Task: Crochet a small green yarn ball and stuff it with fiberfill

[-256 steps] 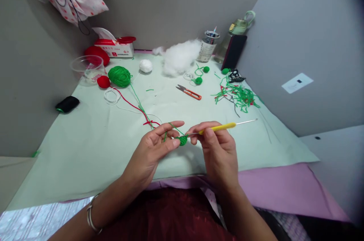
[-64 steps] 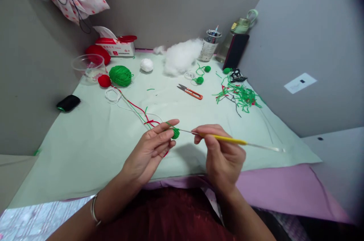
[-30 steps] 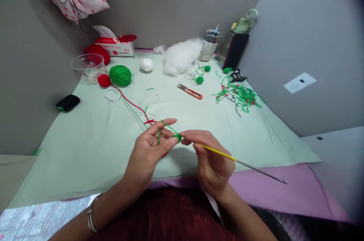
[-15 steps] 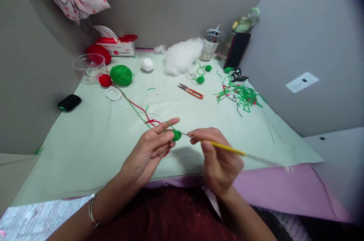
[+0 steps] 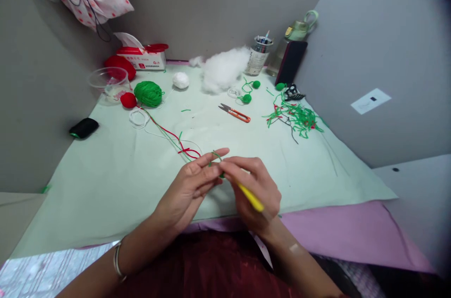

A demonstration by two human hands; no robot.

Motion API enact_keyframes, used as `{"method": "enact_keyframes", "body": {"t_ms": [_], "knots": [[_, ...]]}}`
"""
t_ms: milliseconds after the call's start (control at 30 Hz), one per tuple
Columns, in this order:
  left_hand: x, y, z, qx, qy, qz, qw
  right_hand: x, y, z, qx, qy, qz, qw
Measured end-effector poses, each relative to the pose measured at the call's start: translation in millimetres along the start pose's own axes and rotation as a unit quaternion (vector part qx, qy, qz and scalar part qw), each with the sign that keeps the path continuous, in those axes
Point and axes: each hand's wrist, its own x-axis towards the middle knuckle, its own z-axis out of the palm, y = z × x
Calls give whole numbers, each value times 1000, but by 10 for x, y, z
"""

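Note:
Between the fingertips of my left hand sits a small green crochet piece, mostly covered by fingers now. Green yarn runs over the raised left index finger. My right hand grips a crochet hook by its yellow handle, and its fingertips meet the left ones at the piece. The hook's tip is hidden there. Red yarn, with green and white strands beside it, trails from the hands to the green yarn ball and small red ball.
Orange-handled thread snips lie mid-table before white stuffing. Yarn scraps pile at right, near a phone leaning on a bottle. At left are a plastic tub, a tissue box and a black object.
My right hand has moved left, bringing the hook in against the green piece, and the handle now points more toward me. The left hand has barely shifted.

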Motion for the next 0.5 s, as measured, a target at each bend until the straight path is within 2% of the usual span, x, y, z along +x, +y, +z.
{"method": "enact_keyframes", "body": {"t_ms": [67, 167, 300, 367, 500], "knots": [[9, 35, -19, -20, -12, -12, 1000, 34, 8, -24, 72, 34, 70, 994], [8, 53, -27, 6, 5, 26, 1000, 99, 3, -38, 207, 58, 177, 960], [-12, 1, -23, 96, 19, 71, 993, 117, 5, -29, 230, 14, 215, 949], [-19, -18, -38, 123, 21, 71, 990, 106, 20, -33, 241, 20, 238, 941], [-30, -8, -82, 144, 28, 70, 987, 103, 54, -55, 325, 20, 270, 906]]}}
